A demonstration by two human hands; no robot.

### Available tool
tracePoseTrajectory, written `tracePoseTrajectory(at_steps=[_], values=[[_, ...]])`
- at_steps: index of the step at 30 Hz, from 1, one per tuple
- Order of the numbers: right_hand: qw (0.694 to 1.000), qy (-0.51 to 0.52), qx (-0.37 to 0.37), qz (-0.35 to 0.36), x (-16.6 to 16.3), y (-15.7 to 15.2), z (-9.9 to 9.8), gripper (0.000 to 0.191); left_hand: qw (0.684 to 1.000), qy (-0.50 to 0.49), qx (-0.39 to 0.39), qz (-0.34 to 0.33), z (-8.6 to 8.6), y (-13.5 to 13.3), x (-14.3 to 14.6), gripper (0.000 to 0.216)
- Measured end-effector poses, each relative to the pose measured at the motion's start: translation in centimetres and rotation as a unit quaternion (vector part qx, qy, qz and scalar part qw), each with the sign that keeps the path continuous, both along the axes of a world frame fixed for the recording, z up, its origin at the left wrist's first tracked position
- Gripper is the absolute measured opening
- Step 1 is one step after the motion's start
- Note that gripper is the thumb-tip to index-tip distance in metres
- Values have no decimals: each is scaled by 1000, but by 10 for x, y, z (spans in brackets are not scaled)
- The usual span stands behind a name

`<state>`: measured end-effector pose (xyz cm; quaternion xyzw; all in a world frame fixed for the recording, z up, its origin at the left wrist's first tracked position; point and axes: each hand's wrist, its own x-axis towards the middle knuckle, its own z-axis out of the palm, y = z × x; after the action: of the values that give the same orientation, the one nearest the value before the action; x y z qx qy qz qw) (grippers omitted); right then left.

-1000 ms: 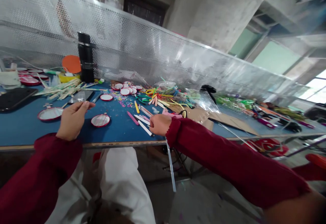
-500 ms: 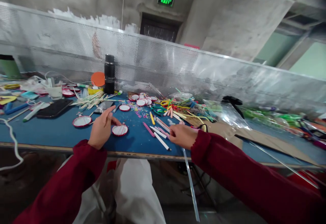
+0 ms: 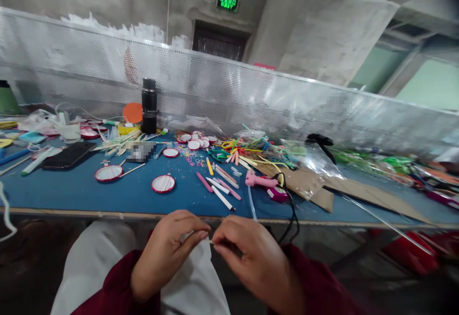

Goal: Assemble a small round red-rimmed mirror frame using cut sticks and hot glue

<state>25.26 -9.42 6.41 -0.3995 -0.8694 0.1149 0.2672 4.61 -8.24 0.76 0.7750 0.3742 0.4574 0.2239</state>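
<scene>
Lower centre of the frame: the fingertips of the left hand (image 3: 170,254) and right hand (image 3: 257,260) pinch a thin pale piece (image 3: 209,241), mostly hidden. Near mid-frame: red-rimmed disc (image 3: 163,184), white marker (image 3: 223,198), pink glue gun (image 3: 263,181). Upper left: upright black bottle (image 3: 149,109).
</scene>
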Motion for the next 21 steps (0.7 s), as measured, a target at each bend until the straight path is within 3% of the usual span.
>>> tracePoseTrajectory(at_steps=[9, 17, 19, 21], values=[[998, 52, -15, -23, 3, -18, -20, 8, 998, -13, -18, -52, -15, -10, 2, 17], [999, 38, 4, -19, 18, -4, -12, 11, 998, -3, 39, -44, -11, 0, 3, 9], [995, -18, 48, -84, 36, 18, -4, 18, 999, -22, 48, -11, -9, 7, -2, 8], [963, -108, 127, -211, 58, 47, 3, 20, 997, -40, 55, 36, -6, 15, -9, 10]])
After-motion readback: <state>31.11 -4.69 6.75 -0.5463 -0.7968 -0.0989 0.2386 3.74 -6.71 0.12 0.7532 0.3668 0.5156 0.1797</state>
